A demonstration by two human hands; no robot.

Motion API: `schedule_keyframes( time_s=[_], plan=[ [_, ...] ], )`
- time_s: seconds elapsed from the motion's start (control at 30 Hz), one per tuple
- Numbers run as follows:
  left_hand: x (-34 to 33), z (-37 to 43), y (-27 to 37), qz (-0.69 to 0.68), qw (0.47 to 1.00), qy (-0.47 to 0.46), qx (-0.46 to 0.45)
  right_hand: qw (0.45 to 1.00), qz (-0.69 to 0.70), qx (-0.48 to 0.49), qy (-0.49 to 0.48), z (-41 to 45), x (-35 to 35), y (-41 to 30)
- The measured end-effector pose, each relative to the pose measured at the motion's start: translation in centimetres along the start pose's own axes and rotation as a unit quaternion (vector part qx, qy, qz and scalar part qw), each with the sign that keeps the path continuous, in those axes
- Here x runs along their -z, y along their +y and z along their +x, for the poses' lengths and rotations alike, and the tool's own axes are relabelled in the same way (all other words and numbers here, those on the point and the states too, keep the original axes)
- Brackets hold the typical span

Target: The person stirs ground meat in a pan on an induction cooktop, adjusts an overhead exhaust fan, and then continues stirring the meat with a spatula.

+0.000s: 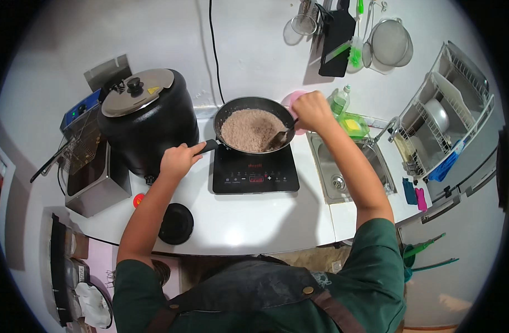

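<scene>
A dark frying pan (294, 112) holds a layer of brownish, crumbly ground food (248, 129). It sits over the back part of a black induction cooktop (254, 177) with a lit red display. My left hand (176, 161) grips the pan's black handle (208, 146) from the left. Above the pan's right rim, my right hand (313, 110) holds a utensil with a dark, spatula-like head (277, 140). That head rests in the food at the lower right of the pan. The fist hides most of the utensil's handle.
Left of the pan stands a black soup kettle (150, 133) with a steel lid, beside a steel deep fryer (97, 183). A round black dish (176, 224) lies near the counter's front edge. To the right are a steel sink (335, 166), a soap bottle (340, 100) and a dish rack (437, 120).
</scene>
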State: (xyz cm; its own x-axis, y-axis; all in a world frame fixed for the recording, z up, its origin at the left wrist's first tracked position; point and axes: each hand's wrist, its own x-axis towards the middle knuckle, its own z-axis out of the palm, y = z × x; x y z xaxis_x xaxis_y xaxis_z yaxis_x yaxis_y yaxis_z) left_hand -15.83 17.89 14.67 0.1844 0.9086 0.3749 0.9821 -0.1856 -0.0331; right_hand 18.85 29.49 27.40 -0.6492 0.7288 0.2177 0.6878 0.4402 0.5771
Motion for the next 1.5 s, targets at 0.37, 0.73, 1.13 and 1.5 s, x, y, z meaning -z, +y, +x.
schedule_keyframes(
  time_s=[0.37, 0.73, 1.13, 1.5],
  plan=[
    [-0.1, -0.1, 0.1, -0.001, 1.000, -0.012, 0.006, 0.999, -0.009, 0.025, -0.021, 1.2, -0.5, -0.5],
    [0.1, 0.0, 0.5, 0.003, 1.000, -0.009, 0.009, 0.985, 0.011, -0.049, 0.166, 5.8, -7.1, -4.6],
    [0.2, -0.2, 0.3, -0.002, 1.000, -0.006, 0.014, 0.986, 0.021, -0.075, 0.146, 7.9, -6.4, -6.2],
    [0.4, -0.2, 0.0, -0.001, 1.000, -0.017, 0.009, 0.978, 0.053, -0.073, 0.187, 7.3, -5.1, -5.8]
  ],
)
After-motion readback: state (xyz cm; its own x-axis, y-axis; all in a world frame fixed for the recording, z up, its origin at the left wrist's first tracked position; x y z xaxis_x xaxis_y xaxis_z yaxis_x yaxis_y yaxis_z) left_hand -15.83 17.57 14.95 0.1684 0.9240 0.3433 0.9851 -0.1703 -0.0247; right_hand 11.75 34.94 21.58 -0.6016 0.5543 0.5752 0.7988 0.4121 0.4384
